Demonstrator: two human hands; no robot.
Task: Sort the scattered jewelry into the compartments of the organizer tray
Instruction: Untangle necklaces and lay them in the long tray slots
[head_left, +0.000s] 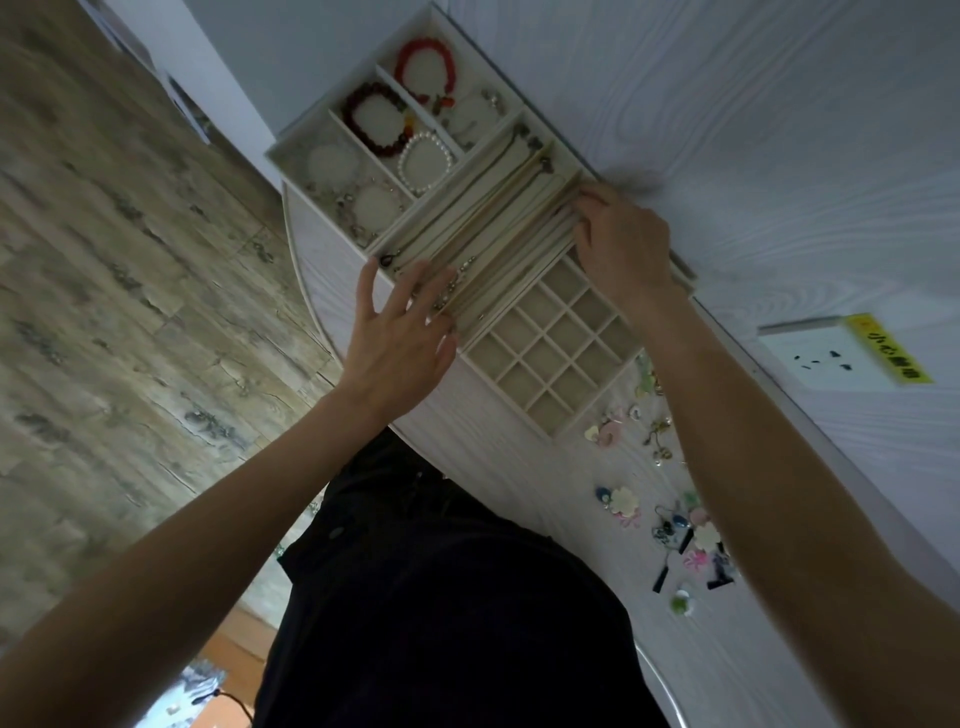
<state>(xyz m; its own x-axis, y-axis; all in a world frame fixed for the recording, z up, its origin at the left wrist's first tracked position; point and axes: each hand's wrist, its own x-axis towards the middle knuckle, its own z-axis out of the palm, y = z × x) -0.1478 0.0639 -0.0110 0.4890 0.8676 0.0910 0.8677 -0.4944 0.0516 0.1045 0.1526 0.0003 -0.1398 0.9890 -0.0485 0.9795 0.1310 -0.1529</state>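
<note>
- organizer tray: beige, runs diagonally from upper centre to centre-right of frame on a white wood-grain table. Reads as stiff and light, flocked lining, so small pieces should sit without sliding. Three zones: big bracelet cells at upper centre, long necklace channels mid-frame, small-cell grid at centre-right (grid looks empty).
- left hand: centre of frame, fingers spread and nearly straight, laid over the near end of the channels on some chain ends. Pressing rather than pinching, as far as I can tell.
- right hand: right of centre, fingers curled down at the far end of the channels. Whether they have hold of a chain is hidden.
- red bead bracelet, dark red bracelet, pearl bracelet: already in cells, upper centre. Rigid beads on cord, easy to lift by the loop.
- necklaces in the channels: thin chain, limp, tangles easily; best taken at clasp or pendant and laid straight.
- scattered earrings: lower right of frame on the table, beside and below the grid. Flower shapes, tassels, hooks; light, small, probably fragile. Pinch by the body, not the hook (hooks snag each other).
- In the way: the right forearm crosses above the scattered pile. Wall socket with yellow label at right edge, well apart.
</note>
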